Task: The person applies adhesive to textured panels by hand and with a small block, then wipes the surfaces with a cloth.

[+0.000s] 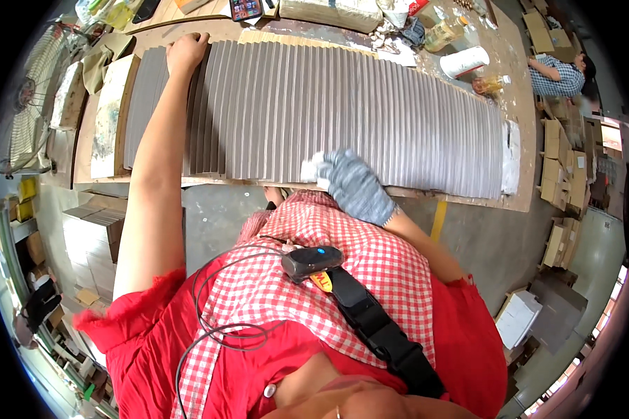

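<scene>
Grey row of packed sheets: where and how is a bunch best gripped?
Probably by the near ends, coming from the front: the grey row runs along the table's front edge, leaving those ends exposed. Squeeze from left and right, since the layers are packed side by side.

grey board row on wooden table

From my distant post I received a bright, mostly sharp view. The row of grey sheets shone paler toward its right end and was shadowed in its left part. A window glared white at the right, and black bordered the strongly bent edges.
</scene>
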A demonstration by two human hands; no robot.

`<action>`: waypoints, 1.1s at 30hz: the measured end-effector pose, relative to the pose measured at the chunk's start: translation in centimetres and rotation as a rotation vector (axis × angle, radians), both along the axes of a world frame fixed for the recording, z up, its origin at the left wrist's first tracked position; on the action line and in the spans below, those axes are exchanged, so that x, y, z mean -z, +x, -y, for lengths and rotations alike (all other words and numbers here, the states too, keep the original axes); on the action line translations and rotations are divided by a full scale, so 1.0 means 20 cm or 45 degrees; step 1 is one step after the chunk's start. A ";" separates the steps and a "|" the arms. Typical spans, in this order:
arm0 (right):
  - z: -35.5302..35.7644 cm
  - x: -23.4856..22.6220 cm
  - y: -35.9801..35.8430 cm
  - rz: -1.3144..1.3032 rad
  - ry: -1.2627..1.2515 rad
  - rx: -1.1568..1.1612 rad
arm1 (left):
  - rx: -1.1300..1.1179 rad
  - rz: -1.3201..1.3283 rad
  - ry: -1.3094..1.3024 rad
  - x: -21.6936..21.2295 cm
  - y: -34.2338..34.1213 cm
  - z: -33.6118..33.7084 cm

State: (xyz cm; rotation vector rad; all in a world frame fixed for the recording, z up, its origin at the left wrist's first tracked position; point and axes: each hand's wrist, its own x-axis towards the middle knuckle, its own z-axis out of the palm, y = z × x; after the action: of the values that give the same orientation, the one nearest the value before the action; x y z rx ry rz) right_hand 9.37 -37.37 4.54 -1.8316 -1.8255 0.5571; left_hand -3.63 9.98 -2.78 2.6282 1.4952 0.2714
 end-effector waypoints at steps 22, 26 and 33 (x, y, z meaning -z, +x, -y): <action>-0.86 0.07 0.55 0.061 0.208 0.387 | 0.008 0.038 -0.001 -0.03 0.00 0.01; -0.89 0.00 0.48 -0.062 0.096 0.329 | 0.005 0.035 -0.002 -0.01 -0.01 0.00; -0.35 -0.13 0.09 0.349 0.074 0.050 | 0.002 0.079 0.008 -0.03 -0.01 0.05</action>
State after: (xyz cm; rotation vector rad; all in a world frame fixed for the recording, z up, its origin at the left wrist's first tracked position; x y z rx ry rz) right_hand 11.24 -30.40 7.16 -1.9785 -1.9513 0.2441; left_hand -3.91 9.08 -2.26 2.6002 1.4757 0.3553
